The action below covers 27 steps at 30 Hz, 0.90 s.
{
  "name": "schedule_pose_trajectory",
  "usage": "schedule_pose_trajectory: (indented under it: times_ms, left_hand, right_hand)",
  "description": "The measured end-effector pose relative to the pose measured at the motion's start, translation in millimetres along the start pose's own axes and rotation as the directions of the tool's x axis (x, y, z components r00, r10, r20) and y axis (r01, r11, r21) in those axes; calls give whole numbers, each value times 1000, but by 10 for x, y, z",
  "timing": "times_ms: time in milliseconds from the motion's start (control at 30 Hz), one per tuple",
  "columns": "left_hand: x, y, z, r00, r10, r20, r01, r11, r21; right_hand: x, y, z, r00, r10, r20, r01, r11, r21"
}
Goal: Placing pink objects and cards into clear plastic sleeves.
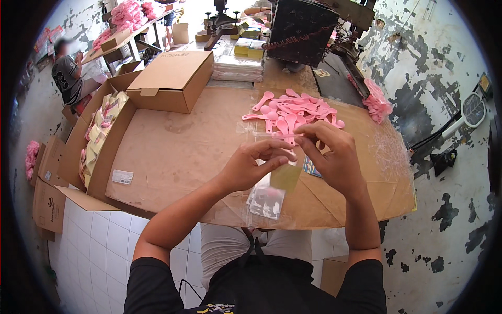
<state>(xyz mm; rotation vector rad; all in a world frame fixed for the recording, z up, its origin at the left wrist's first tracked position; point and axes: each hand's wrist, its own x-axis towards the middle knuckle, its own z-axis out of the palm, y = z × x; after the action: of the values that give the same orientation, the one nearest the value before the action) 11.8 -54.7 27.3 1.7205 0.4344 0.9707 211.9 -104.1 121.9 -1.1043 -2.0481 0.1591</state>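
Peeling white walls (418, 68) with dark patches surround a table covered in brown cardboard sheet (178, 152). We note both of our hands raised together over the near middle of this sheet. Our left hand (251, 167) pinches the top edge of a clear plastic bag (267, 196) between thumb and fingertips; the bag hangs down from the fingers, with a yellow-green card (286, 177) showing at its upper part and something pink lower inside. Our right hand (334, 157) has its fingers closed on a pink spoon (290, 137) at the bag's mouth, touching the left fingertips. Just beyond the hands lies a loose pile of pink spoons (295, 110). Loose clear bags (389, 152) lie at the right edge of the sheet. We record 1 closed cardboard box (172, 78) at the far left of the table and 1 open carton (102, 136) of filled packets beside it. Another person (68, 73) sits further left.
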Motion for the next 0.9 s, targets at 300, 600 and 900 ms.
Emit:
schedule_pose_trajectory:
  times_ms: [300, 600, 900]
  left_hand:
    - [-69, 50, 19, 991, 19, -134, -6, 995, 95]
    - [-20, 130, 4, 997, -40, -67, 64, 910, 409]
    - [-1, -6, -92, 980, -150, -131, 151, 989, -3]
  right_hand:
    - [65, 123, 333, 915, -402, -31, 335, 800, -498]
    - [159, 352, 372, 933, -353, 62, 318, 733, -602]
    - [-500, 1836, -1223, 847, 439, 300, -530, 646, 550]
